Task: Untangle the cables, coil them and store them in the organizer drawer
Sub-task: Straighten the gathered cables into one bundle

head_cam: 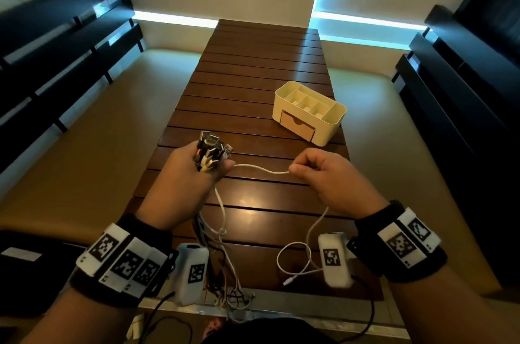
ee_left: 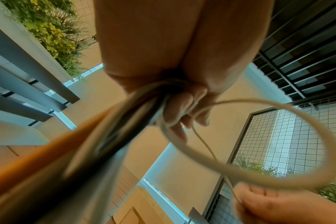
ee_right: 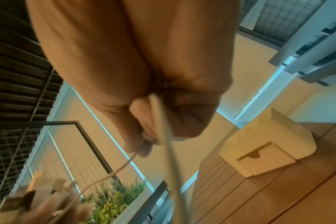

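My left hand (head_cam: pixel 197 172) grips a bundle of cables (head_cam: pixel 211 153) just below their plugs, which stick up out of the fist. One white cable (head_cam: pixel 261 170) runs from that fist across to my right hand (head_cam: pixel 309 172), which pinches it between thumb and fingers. Past the right hand this cable drops to the table, makes a loop (head_cam: pixel 295 256) and ends in a white plug (head_cam: pixel 288 281). The rest of the bundle hangs tangled (head_cam: pixel 225 259) under my left wrist and over the table's near edge. In the left wrist view the fist (ee_left: pixel 182 106) is closed around the cables (ee_left: pixel 125 121); in the right wrist view the fingers (ee_right: pixel 144 128) hold the white cable (ee_right: pixel 163 128).
The cream organizer (head_cam: pixel 308 111) with a shut wooden-fronted drawer (head_cam: pixel 298 125) stands at the right of the slatted wooden table (head_cam: pixel 253 70); it also shows as the organizer (ee_right: pixel 269 144) in the right wrist view. Dark benches flank the table on both sides.
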A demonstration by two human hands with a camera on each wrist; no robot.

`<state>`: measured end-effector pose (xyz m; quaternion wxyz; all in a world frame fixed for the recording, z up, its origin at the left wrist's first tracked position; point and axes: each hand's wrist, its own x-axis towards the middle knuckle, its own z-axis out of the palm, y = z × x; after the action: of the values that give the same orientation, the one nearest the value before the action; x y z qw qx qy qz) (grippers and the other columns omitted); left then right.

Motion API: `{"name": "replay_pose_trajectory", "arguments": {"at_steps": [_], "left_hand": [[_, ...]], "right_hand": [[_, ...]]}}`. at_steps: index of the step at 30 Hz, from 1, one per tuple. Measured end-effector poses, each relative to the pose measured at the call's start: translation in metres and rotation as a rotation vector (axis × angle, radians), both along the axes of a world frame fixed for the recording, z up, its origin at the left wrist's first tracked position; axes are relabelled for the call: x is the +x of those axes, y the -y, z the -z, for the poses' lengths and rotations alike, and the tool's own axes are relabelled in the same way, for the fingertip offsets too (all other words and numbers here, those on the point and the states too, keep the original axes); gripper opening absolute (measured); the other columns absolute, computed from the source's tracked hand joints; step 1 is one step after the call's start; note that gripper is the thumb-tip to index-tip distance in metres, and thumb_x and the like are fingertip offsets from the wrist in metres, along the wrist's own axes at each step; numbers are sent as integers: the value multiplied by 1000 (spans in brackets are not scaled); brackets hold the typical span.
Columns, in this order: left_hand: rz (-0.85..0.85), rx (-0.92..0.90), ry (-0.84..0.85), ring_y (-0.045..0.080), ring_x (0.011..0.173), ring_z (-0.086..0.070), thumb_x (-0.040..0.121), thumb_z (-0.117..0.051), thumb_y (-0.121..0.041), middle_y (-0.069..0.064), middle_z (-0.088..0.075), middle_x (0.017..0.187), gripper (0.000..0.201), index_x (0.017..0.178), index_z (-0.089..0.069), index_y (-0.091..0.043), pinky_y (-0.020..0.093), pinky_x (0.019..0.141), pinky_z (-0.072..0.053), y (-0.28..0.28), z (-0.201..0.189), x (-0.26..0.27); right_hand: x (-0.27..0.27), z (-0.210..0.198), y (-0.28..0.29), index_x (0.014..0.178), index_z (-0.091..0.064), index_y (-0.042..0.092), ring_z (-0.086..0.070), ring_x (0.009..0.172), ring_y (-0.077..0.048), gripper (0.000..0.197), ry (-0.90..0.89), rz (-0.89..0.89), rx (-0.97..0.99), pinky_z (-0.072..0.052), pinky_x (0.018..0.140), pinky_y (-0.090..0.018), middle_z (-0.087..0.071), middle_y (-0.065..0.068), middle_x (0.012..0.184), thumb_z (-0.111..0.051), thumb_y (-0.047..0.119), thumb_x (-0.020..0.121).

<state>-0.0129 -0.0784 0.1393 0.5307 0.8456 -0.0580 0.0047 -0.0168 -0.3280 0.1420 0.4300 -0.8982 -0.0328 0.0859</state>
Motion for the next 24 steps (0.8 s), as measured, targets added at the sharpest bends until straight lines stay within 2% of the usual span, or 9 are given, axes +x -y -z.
{"name": "replay_pose_trajectory", "arguments": {"at_steps": [3,6,8,12,16,18,20,22,24], "left_hand": [[6,-47,11,-3,54,-56,89,-69,-29,0,-73,91,14,99,-68,-19,28,59,-42,-3,-5,6],[75,-47,6,-4,52,-55,89,-68,-28,2,-73,95,17,102,-68,-16,22,55,-40,4,-12,10],[167,-33,-30,-3,51,-53,89,-68,-27,8,-73,98,20,102,-67,-12,18,53,-41,10,-15,11],[325,82,-69,10,69,-62,85,-72,-28,5,-70,84,13,90,-66,-16,31,65,-50,17,-16,12],[382,3,-144,35,72,-64,88,-70,-22,0,-76,88,9,94,-67,-15,45,64,-51,19,-19,9],[341,-12,-129,36,63,-61,89,-69,-19,0,-76,86,10,98,-67,-16,44,57,-52,17,-18,9],[223,-80,-128,20,49,-49,90,-67,-16,5,-75,83,12,102,-66,-15,30,43,-42,9,-13,12],[67,-172,-150,18,50,-44,91,-65,-12,11,-74,83,14,104,-65,-10,23,41,-37,-5,-9,17],[-19,-166,-173,20,51,-44,91,-64,-10,12,-74,84,12,103,-64,-7,23,41,-38,-19,-4,20]], "right_hand": [[2,2,-2,91,-62,30,-56,79,-6,7,15,-22,-158,-42,65,-19,-61,8,87,-58,34,96],[-1,3,-14,92,-60,32,-57,80,-5,5,11,-133,-219,-44,67,-18,-60,10,88,-59,35,96],[-3,2,-24,90,-59,31,-55,77,-4,6,88,-222,-209,-41,67,-16,-58,11,85,-59,35,96],[-1,-3,-34,92,-61,25,-51,77,-3,7,284,-265,-111,-39,64,-11,-54,14,81,-59,31,96],[0,-4,-33,94,-63,24,-55,75,-9,5,335,-239,4,-44,63,-15,-58,12,82,-60,26,96],[-1,-4,-29,94,-64,28,-57,74,-10,4,297,-223,69,-47,64,-19,-62,9,83,-60,26,96],[0,-4,-21,93,-62,33,-58,74,-10,7,216,-202,78,-48,66,-19,-64,8,82,-59,28,96],[2,-3,-8,91,-62,36,-58,74,-8,9,135,-167,18,-48,66,-17,-65,7,82,-56,32,97],[2,0,4,89,-63,36,-58,72,-4,11,90,-128,-24,-47,63,-13,-65,8,80,-55,33,97]]}}
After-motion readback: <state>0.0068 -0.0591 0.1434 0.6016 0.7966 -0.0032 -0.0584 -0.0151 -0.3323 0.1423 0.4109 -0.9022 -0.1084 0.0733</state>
